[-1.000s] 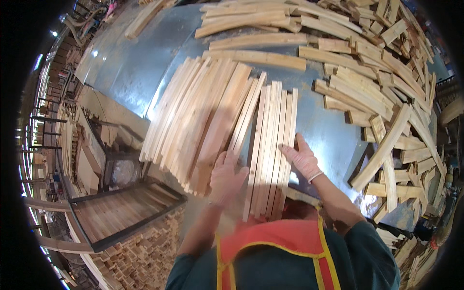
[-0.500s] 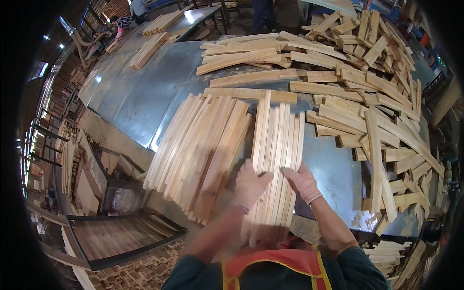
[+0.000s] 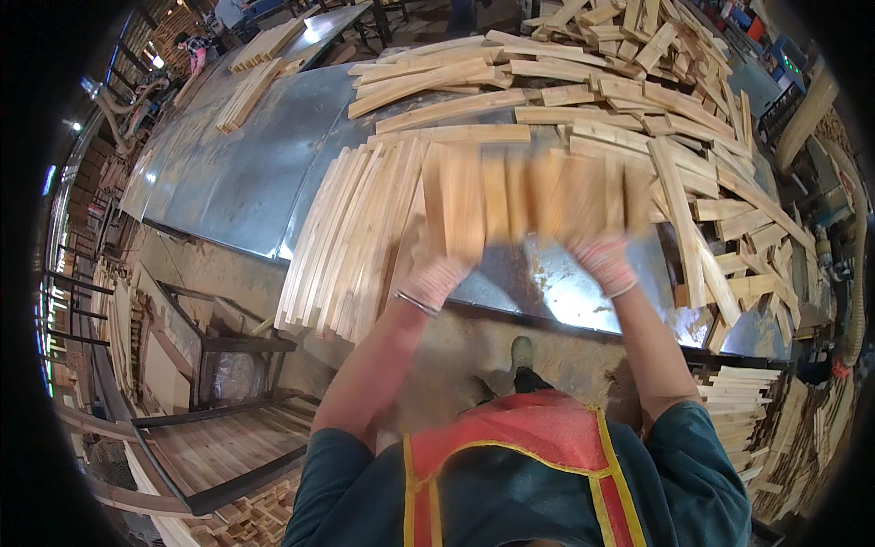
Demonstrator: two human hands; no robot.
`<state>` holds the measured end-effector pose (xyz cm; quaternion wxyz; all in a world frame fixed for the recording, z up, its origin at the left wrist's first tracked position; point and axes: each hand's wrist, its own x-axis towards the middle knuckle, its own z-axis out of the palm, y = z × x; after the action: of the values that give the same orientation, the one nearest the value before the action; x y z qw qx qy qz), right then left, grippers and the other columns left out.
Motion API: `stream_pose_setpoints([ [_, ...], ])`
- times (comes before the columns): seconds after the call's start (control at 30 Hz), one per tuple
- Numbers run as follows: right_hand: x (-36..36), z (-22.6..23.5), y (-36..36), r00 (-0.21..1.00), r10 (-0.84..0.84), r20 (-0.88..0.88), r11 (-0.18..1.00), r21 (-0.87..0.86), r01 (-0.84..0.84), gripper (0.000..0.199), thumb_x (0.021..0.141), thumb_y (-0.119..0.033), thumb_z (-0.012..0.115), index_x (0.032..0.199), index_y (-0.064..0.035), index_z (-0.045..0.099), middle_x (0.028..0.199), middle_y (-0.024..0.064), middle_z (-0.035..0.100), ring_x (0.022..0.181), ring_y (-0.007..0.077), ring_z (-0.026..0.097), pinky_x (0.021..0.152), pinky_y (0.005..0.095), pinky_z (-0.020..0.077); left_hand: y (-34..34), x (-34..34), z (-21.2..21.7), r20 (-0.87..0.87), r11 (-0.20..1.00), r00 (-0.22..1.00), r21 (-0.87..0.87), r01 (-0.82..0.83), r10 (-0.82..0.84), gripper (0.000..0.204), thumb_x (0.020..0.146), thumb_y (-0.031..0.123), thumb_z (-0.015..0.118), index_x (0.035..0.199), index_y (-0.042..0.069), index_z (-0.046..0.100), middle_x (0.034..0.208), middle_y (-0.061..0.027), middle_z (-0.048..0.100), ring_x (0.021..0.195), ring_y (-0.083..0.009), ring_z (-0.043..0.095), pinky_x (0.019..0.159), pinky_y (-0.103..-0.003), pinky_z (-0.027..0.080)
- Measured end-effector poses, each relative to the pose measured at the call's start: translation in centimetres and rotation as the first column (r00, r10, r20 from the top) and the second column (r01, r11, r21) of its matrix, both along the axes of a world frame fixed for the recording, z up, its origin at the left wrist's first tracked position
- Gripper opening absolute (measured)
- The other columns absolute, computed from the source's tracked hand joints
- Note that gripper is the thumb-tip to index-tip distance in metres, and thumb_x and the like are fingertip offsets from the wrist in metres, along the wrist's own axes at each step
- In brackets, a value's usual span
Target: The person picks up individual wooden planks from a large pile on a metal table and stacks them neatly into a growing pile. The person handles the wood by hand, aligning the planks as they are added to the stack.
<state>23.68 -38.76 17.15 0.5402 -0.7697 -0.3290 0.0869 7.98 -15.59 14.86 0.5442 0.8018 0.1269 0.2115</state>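
A bundle of wooden strips (image 3: 519, 196) is lifted above the table, blurred by motion, its cut ends turned toward me. My left hand (image 3: 439, 272), in a pale glove, grips its left end. At the right end, my right hand (image 3: 602, 263), gloved too, is closed on the same bundle. Fingertips of both hands are hidden behind the wood. Just left of the bundle lies a row of long wooden strips (image 3: 342, 237), side by side on the metal table (image 3: 246, 182) and reaching past its near edge.
A loose heap of wooden pieces (image 3: 720, 173) covers the table's right side. Two small stacks of strips (image 3: 248, 96) lie at the far left. A wooden crate-like frame (image 3: 228, 447) stands below left, and more strips (image 3: 738, 401) are piled below right. Another person (image 3: 196, 50) is far left.
The bundle, which lay lengthwise from the table toward me, has been raised and turned so its ends face me. Both hands moved farther away with it. The head view shifted slightly.
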Motion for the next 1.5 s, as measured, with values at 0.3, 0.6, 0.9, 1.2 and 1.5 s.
stream_pose_setpoints([
  [0.3,-6.9,-20.5,-1.2,0.896,0.207,0.393,0.745,-0.657,0.116,0.071,0.105,-0.028,0.062,0.166,0.0011,0.037,0.158,0.0257,0.055,0.146,0.0401,0.057,0.117,0.0458,0.0524,2.8,-6.9,-14.2,-0.393,0.309,0.884,0.899,0.310,0.254,0.075,0.097,0.024,0.069,0.164,0.001,0.046,0.151,-0.0132,0.062,0.135,-0.0281,0.059,0.107,-0.041,0.050],
  [0.6,-1.4,-20.2,-1.1,0.967,0.221,-0.128,0.851,-0.460,-0.255,0.052,0.100,-0.029,0.072,0.144,-0.0066,0.054,0.101,0.0193,0.072,0.092,0.0374,0.073,0.083,0.0482,0.0601,3.3,-6.3,-9.0,-0.522,0.454,0.799,0.814,0.362,0.299,0.043,0.103,0.015,0.057,0.145,0.011,0.065,0.146,-0.0102,0.064,0.138,-0.0305,0.058,0.118,-0.048,0.044],
  [0.9,-3.1,-17.9,4.1,0.463,0.073,-0.884,0.864,-0.176,-0.472,0.110,0.092,-0.051,0.092,0.167,-0.0107,0.022,0.093,0.0054,0.063,0.068,0.0135,0.053,0.062,0.0327,0.0521,5.6,-10.8,-6.3,-0.676,0.773,0.469,0.634,-0.022,0.568,0.094,0.096,0.060,0.074,0.168,0.008,0.045,0.166,-0.0226,0.051,0.153,-0.0400,0.048,0.128,-0.050,0.039],
  [1.2,-1.0,-17.0,7.0,0.430,0.061,-0.901,0.961,-0.063,-0.268,0.090,0.096,-0.050,0.086,0.154,0.0004,0.039,0.104,0.0131,0.069,0.073,0.0182,0.061,0.061,0.0339,0.0523,5.1,-11.2,-7.9,-0.601,0.710,0.510,0.704,-0.027,0.615,0.107,0.083,0.064,0.083,0.164,0.006,0.043,0.153,-0.0211,0.053,0.142,-0.0415,0.051,0.120,-0.054,0.041],
  [1.5,-1.5,-11.8,20.6,0.624,-0.068,-0.779,0.690,-0.489,-0.535,0.090,0.097,-0.071,0.074,0.132,0.0113,0.068,0.116,0.0190,0.062,0.088,0.0251,0.066,0.081,0.0348,0.0647,14.8,-13.4,-8.2,-0.616,0.756,0.525,0.649,-0.085,0.587,0.116,0.081,0.068,0.084,0.169,0.006,0.040,0.162,-0.0261,0.048,0.152,-0.0499,0.043,0.129,-0.057,0.034],
])
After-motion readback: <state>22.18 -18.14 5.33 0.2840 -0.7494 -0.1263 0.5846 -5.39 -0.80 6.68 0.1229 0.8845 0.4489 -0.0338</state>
